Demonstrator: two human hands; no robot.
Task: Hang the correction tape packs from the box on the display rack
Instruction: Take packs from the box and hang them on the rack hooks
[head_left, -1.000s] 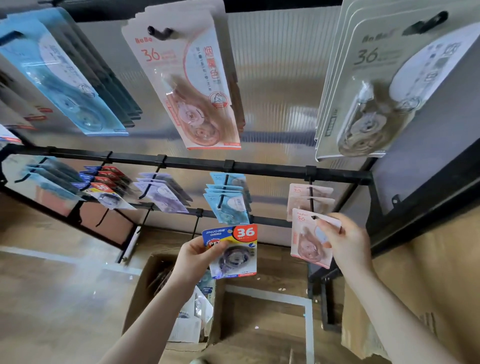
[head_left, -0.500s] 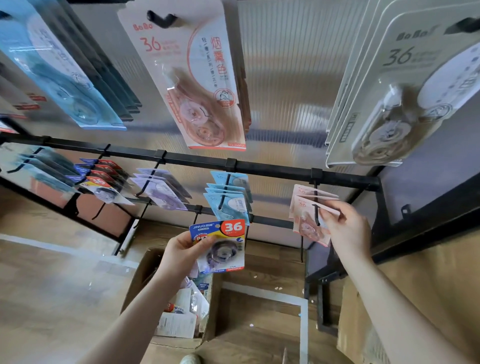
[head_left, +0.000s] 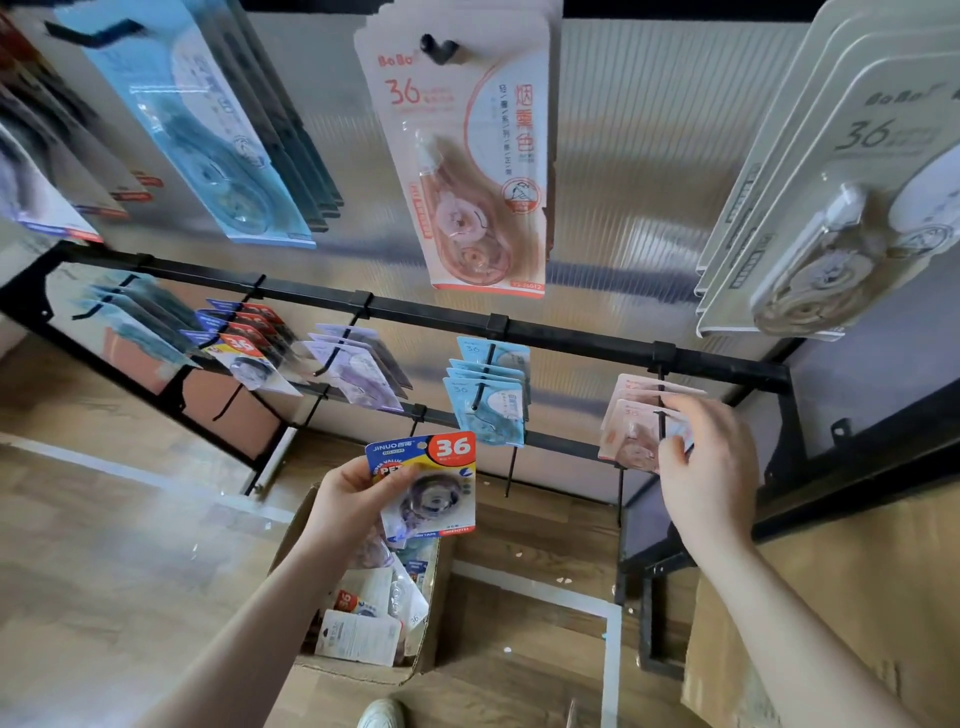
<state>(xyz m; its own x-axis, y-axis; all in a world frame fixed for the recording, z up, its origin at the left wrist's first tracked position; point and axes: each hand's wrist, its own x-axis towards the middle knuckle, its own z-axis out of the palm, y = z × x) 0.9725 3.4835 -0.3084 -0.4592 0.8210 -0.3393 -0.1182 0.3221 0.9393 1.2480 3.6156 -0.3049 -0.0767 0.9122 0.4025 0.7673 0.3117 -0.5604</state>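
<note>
Our left hand (head_left: 353, 499) has its grip closed around a blue and red pack (head_left: 423, 486), thumb across the card's left side, holding it upright just above the open box (head_left: 363, 623), where more packs lie loose. Up and to the right of that grip, our right hand (head_left: 704, 462) reaches the pink packs (head_left: 631, 426) hanging on a black hook of the display rack (head_left: 571, 340); its fingertips pinch the front pink card. Between the two grips hang light blue packs (head_left: 488, 400).
</note>
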